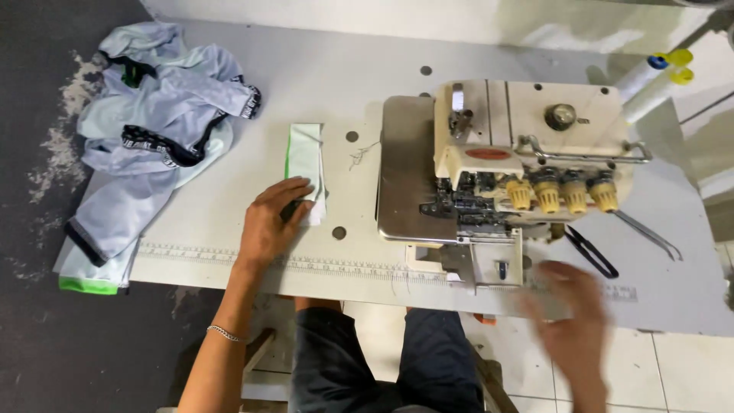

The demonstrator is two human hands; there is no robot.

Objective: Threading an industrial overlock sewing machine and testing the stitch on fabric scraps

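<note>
**Soft strip pinned flat beside the overlocker**

While the left hand (274, 219) lies palm-down, fingers spread, on the folded white-and-green fabric strip (306, 170) left of the sewing machine (520, 168), the right hand (577, 317) blurs at the table's (229, 260) front edge, grip unreadable. Light, limp, likely slippery cloth: best pinched at a folded edge.

We find a garment sewing workshop: an overlock machine (520, 180) right of centre, thread cones (650, 80) upper right, a pile of garments (157, 130) upper left, a white worktable (306, 84).
</note>
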